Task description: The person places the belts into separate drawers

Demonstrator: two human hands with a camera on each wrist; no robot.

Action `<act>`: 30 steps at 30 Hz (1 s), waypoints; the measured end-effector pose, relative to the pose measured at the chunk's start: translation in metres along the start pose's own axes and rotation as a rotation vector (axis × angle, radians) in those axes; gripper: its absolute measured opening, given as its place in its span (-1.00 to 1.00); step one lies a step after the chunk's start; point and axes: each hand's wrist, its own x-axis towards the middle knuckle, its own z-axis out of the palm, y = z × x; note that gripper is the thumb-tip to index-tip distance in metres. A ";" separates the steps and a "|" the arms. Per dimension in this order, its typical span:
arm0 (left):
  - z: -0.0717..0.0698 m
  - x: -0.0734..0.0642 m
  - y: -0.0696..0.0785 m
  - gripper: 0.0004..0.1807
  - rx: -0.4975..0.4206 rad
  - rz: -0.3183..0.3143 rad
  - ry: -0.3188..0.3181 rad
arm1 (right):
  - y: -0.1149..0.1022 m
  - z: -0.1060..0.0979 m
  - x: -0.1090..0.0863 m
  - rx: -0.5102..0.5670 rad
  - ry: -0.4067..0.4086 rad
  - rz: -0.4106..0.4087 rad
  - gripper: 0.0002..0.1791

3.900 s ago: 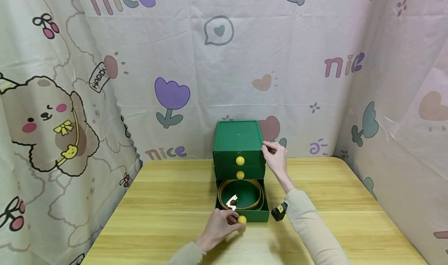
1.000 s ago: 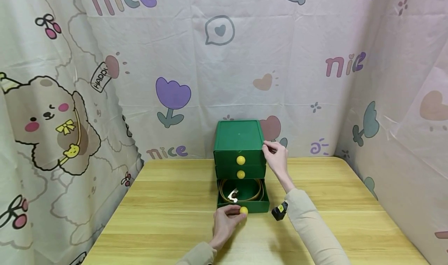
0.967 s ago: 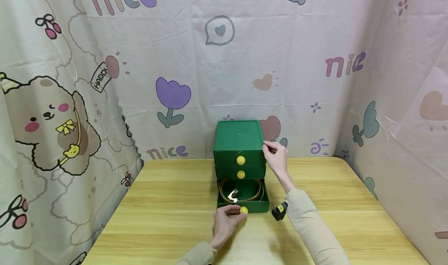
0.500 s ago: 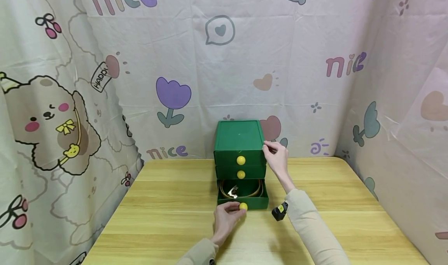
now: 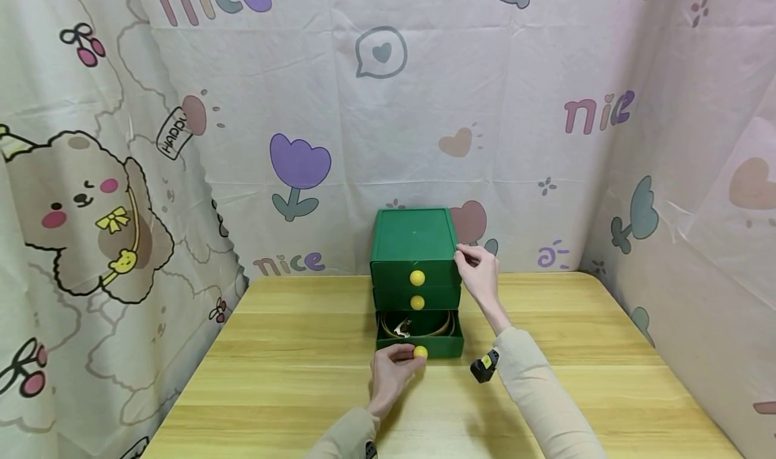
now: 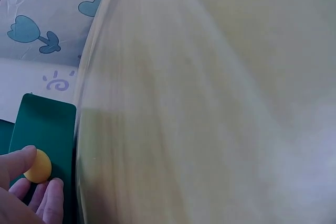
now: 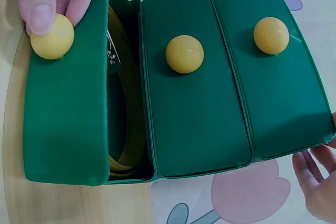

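A green cabinet (image 5: 415,233) of three stacked drawers stands at the back of the table, each drawer with a round yellow knob. The bottom drawer (image 5: 442,346) is pulled partway out. Inside it lies a coiled belt (image 7: 127,108) with a silver buckle (image 5: 402,328). My left hand (image 5: 390,376) pinches the bottom drawer's knob (image 6: 38,166) between thumb and fingers. At the cabinet's upper right front corner, my right hand (image 5: 479,273) grips the edge with thumb and fingertips. The upper two drawers (image 7: 194,93) sit closed.
The wooden table (image 5: 291,351) reaches out on both sides of the cabinet. Behind it hangs a printed cloth (image 5: 388,142), with more cloth along the left and right. A small black device (image 5: 483,366) is worn at the right wrist.
The bottom drawer has slid steadily inward, with my left hand moving along on its knob, and less of the belt shows. My right hand has stayed at the cabinet's corner.
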 end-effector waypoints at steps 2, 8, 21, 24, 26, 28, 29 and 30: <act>0.001 0.002 0.000 -0.68 0.001 0.003 0.007 | 0.001 0.000 0.000 0.004 0.000 -0.003 -0.76; 0.001 0.007 -0.001 -0.71 0.007 0.021 0.011 | 0.002 0.000 0.000 -0.010 -0.003 -0.002 -0.76; 0.007 0.019 -0.002 -0.70 0.061 0.021 0.060 | 0.003 0.000 0.002 0.007 0.000 -0.018 -0.77; 0.008 0.021 -0.002 -0.70 0.050 0.018 0.067 | 0.003 0.000 0.002 0.005 0.000 -0.013 -0.77; 0.008 0.021 -0.002 -0.69 0.036 0.014 0.068 | 0.003 0.000 0.002 0.000 0.001 -0.013 -0.77; 0.008 0.022 -0.002 -0.70 0.022 0.011 0.066 | 0.003 0.000 0.002 -0.003 0.001 -0.013 -0.77; 0.008 0.023 -0.002 -0.69 0.015 0.010 0.063 | 0.003 0.000 0.002 -0.006 0.001 -0.016 -0.77; 0.008 0.023 -0.003 -0.70 0.008 0.011 0.060 | 0.003 0.000 0.002 -0.007 0.003 -0.016 -0.77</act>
